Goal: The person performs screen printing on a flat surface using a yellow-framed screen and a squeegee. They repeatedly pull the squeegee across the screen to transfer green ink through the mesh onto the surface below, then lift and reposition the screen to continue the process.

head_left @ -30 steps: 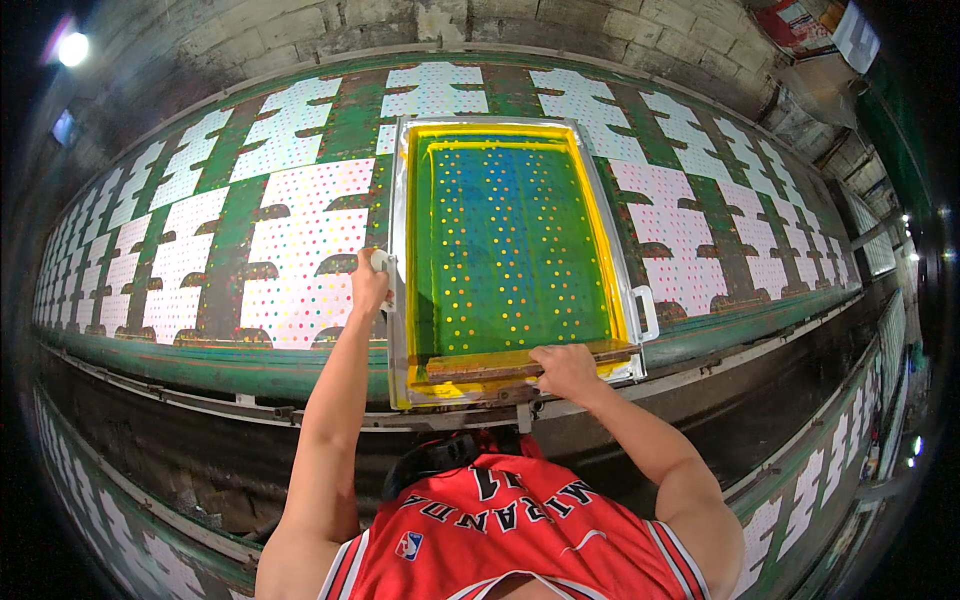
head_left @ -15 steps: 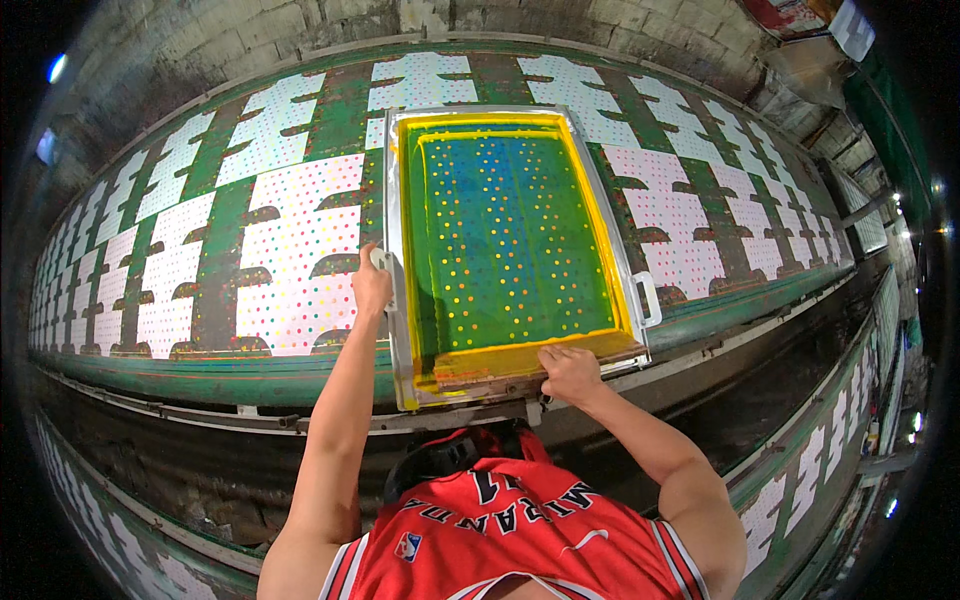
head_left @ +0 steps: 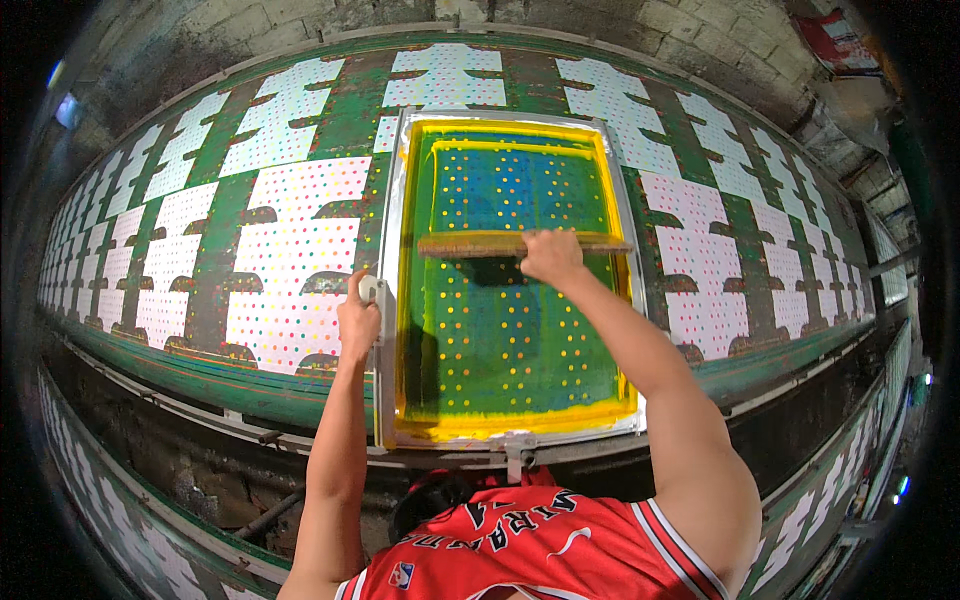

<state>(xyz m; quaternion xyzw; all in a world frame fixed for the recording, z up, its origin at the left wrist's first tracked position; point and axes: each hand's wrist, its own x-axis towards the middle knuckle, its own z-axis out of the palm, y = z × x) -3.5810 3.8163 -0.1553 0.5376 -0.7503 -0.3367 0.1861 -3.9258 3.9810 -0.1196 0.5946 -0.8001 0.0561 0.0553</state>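
Observation:
A metal-framed printing screen (head_left: 520, 350) with green and blue mesh, small dots and yellow ink round its border lies on the long green table. My left hand (head_left: 358, 318) is closed round the white handle (head_left: 372, 290) on the frame's left side. With my right hand (head_left: 552, 256) I grip a long wooden squeegee (head_left: 465, 246), which lies crosswise over the upper middle of the mesh. Yellow ink shows along the squeegee's far edge. A dark shadow falls on the mesh just below it.
White fabric pieces (head_left: 290, 260) with coloured dots lie in two rows along the green table (head_left: 250, 388). A block wall (head_left: 700, 40) runs behind it. Another table (head_left: 110, 500) bearing dotted pieces stands at the lower left, and a rail edges the near side.
My right hand has carried the squeegee from the screen's near end up to the upper middle of the mesh. My left hand stays on the handle.

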